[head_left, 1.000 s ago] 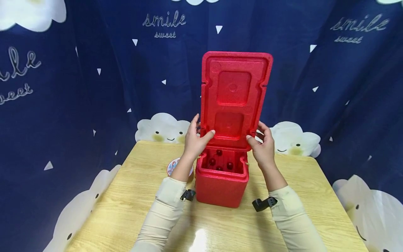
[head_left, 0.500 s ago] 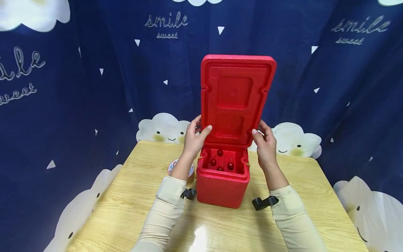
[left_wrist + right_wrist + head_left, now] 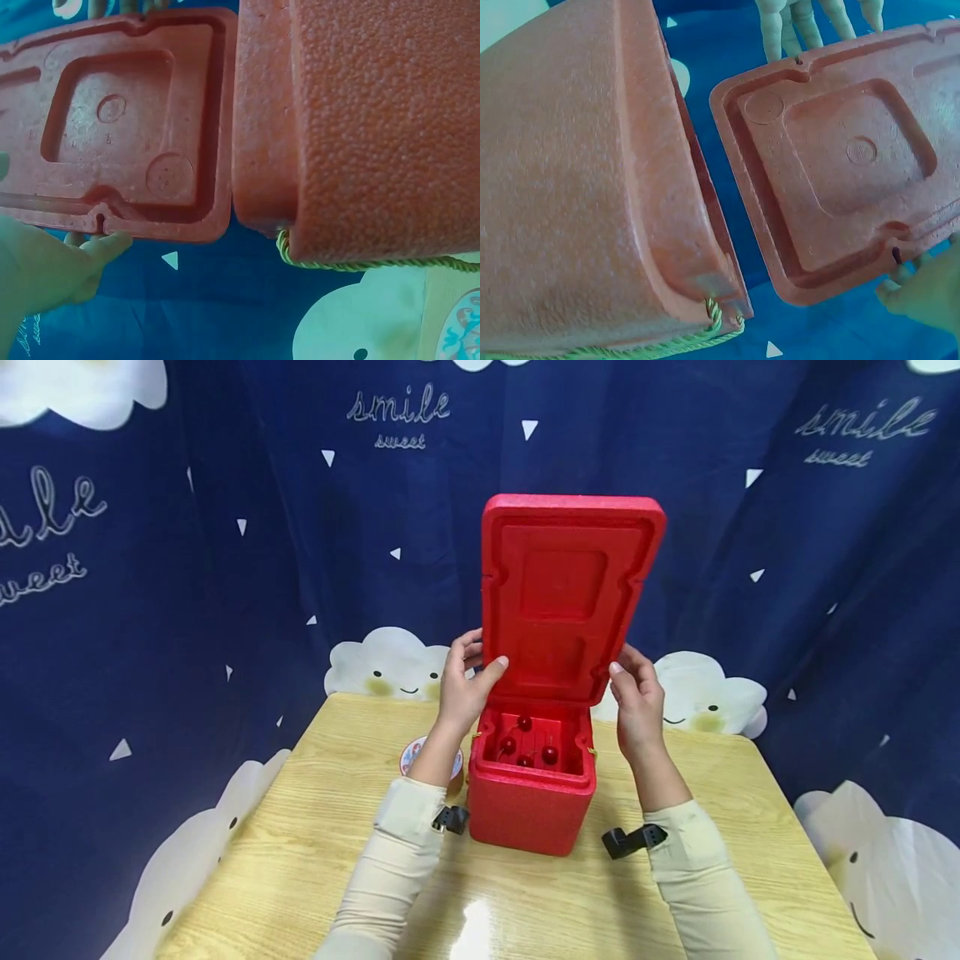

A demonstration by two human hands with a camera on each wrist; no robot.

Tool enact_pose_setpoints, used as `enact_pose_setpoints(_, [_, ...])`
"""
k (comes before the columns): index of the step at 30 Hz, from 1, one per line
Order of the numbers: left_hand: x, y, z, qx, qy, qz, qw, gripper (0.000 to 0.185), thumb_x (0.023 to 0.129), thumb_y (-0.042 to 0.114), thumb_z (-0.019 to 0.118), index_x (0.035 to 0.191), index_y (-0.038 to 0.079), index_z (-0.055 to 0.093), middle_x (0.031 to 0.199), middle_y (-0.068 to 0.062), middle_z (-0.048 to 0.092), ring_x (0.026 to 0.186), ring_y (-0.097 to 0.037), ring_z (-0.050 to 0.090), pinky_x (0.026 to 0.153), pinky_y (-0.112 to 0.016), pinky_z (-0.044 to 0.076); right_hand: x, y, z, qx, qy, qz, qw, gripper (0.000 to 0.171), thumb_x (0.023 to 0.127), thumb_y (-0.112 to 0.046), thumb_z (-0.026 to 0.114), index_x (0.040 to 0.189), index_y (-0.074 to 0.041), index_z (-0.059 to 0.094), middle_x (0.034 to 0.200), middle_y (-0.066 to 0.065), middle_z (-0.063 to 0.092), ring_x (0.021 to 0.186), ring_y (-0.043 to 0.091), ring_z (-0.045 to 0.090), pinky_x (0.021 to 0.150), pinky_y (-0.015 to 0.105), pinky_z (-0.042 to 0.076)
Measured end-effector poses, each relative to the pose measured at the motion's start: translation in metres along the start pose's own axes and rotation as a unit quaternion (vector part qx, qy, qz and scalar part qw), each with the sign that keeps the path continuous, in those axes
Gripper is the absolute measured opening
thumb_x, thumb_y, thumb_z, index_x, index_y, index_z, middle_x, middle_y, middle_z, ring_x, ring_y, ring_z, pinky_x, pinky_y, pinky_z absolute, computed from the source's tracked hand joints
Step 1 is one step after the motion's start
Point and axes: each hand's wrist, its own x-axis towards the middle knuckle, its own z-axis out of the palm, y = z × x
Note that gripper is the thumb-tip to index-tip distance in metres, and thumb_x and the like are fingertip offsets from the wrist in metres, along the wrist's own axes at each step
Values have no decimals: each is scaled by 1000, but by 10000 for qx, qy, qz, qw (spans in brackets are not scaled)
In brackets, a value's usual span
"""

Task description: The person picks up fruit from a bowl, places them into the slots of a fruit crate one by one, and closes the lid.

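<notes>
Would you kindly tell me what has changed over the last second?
Both hands, left hand and right hand, have raised the red lid slightly higher above the box. Their grip is unchanged; the box, the cherries and the round tin stayed put.

Cream long sleeves (image 3: 390, 852), black wrist-mounted cameras (image 3: 632, 841) (one per arm)

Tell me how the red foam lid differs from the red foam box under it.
The red foam lid is a flat panel held upright in the air by the left hand and right hand; the red foam box is a deep tub resting on the wooden table. The lid's inner face shows moulded rectangular recesses; the box holds small dark red cherries. Both are the same pebbled red foam.
</notes>
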Motion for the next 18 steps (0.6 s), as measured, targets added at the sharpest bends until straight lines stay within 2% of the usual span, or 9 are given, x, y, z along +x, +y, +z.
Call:
enact_pose_setpoints(3, [5, -15, -2, -95, 4, 71, 9999, 59, 85, 15, 63, 137, 7, 36, 120, -18, 44, 110, -34, 46, 83, -40, 46, 1, 0, 0, 125, 46, 12, 9999, 32, 94, -11, 49, 124, -3, 48, 115, 7, 52, 114, 24, 45, 101, 43, 27])
enact_pose_setpoints(6, [8, -26, -4, -136, -209, 113, 9996, 63, 87, 21, 60, 142, 15, 32, 123, -16, 41, 113, -31, 44, 86, -39, 45, 2, 0, -1, 149, -3, -51, 9999, 32, 94, -15, 49, 126, -7, 48, 114, 7, 49, 115, 24, 43, 98, 42, 27])
enact_pose_setpoints(11, [8, -29, -4, -331, -521, 266, 9977, 61, 87, 28, 53, 143, 12, 32, 126, -20, 42, 112, -32, 47, 92, -40, 41, 0, 1, -3, 62, -114, -107, 9999, 44, 95, -21, 48, 137, -10, 43, 126, 10, 48, 122, 24, 40, 100, 45, 24])
enact_pose_setpoints(14, [8, -31, -3, -198, -396, 266, 9987, 63, 85, 34, 50, 141, 9, 36, 127, -19, 43, 111, -30, 48, 94, -41, 39, 0, 2, -3, 5, -73, -126, 9999, 46, 95, -25, 47, 137, -7, 43, 130, 10, 50, 122, 26, 39, 98, 46, 25])
enact_pose_setpoints(18, [7, -32, -4, 125, -188, 134, 9997, 65, 82, 41, 50, 139, 11, 42, 127, -15, 43, 109, -25, 47, 91, -40, 40, 0, 5, -3, 6, -2, -176, 9998, 46, 96, -24, 45, 137, -3, 42, 129, 11, 50, 116, 26, 41, 94, 47, 27])
